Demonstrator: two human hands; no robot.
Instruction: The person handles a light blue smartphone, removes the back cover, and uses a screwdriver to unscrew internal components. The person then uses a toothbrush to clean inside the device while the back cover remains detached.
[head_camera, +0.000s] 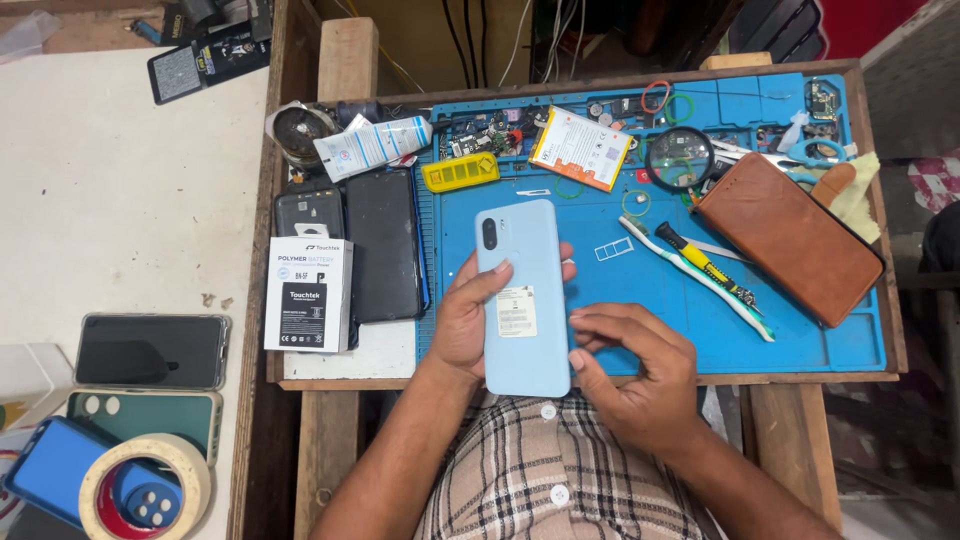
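One light-blue phone held by two hands, left hand and right hand.

Phone face down over the mat on the worktop, left hand on its left edge, right hand at its lower right corner. SIM tray just right of the phone, toothbrush and screwdriver beyond it, wallet case farther right. Battery pack behind, magnifier to its right. Battery box left of the mat. Tape roll far left, nearest the viewer.
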